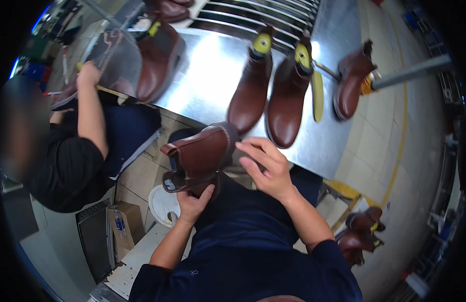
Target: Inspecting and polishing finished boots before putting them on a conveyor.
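- Left fingers [208, 193] clasped the brown boot [203, 151] by its near end.
- Right fingers [265, 149] curved half open beside its right edge, apparently empty; contact unclear.

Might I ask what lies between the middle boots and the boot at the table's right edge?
The head view shows a yellow-green strip and a thin rod.

We count one held boot [200, 153] and four standing boots [248, 98] along the near side of one metal table [203, 70]. We also see one co-worker [67, 171], one cardboard box [135, 221] and one white bucket [160, 200].
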A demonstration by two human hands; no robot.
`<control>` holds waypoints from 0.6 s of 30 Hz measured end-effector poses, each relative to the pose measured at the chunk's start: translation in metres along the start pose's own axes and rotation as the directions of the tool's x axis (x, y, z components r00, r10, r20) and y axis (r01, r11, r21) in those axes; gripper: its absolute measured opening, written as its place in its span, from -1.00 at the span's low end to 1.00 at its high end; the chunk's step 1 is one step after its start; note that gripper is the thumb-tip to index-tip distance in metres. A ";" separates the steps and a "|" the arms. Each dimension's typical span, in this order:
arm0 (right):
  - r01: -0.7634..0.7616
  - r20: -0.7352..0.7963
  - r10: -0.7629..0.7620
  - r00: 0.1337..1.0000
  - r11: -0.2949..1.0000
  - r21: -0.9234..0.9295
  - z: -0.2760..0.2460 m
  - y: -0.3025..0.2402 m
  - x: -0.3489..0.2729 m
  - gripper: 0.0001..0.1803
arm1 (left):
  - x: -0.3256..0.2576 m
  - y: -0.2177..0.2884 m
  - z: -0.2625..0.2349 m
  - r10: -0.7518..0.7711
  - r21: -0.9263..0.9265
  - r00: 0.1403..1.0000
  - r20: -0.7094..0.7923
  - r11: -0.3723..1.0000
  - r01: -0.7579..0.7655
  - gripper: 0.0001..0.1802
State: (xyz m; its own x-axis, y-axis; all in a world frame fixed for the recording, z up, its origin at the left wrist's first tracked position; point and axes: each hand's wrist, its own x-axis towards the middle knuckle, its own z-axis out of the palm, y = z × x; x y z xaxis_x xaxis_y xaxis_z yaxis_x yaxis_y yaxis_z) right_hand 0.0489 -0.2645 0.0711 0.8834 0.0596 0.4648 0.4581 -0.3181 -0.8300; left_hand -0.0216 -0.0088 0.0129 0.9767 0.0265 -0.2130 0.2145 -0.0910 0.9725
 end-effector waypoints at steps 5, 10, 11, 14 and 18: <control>-0.116 -0.386 -0.054 0.921 0.907 -0.405 -0.055 0.038 0.007 -0.89 | 0.016 -0.023 -0.041 0.316 0.443 0.946 -0.064 0.859 -0.257 -0.40; -0.204 -0.384 -0.094 0.919 0.719 -0.665 -0.097 0.115 0.030 -0.80 | 0.011 -0.041 -0.048 0.403 0.627 0.914 -0.031 0.720 -0.297 -0.28; -0.217 -0.371 -0.064 0.926 0.714 -0.666 -0.103 0.129 0.030 -0.78 | 0.013 -0.045 -0.046 0.432 0.646 0.902 -0.001 0.689 -0.329 -0.28; -0.265 -0.299 0.028 0.954 0.548 -0.793 -0.131 0.172 0.018 -0.62 | 0.025 -0.044 -0.044 0.317 0.575 0.947 0.055 0.765 -0.290 -0.26; -0.343 -0.317 0.131 0.939 0.329 -0.880 -0.140 0.192 0.043 -0.56 | 0.044 -0.032 -0.047 0.083 0.447 0.984 0.158 0.883 -0.146 -0.19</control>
State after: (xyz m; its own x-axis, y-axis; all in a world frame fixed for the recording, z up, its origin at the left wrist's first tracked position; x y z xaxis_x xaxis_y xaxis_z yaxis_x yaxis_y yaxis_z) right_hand 0.1611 -0.4555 -0.0256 0.8587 -0.2854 0.4257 -0.2384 -0.9577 -0.1613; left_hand 0.0142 0.0418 -0.0236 0.9798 -0.1393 -0.1438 0.0492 -0.5288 0.8473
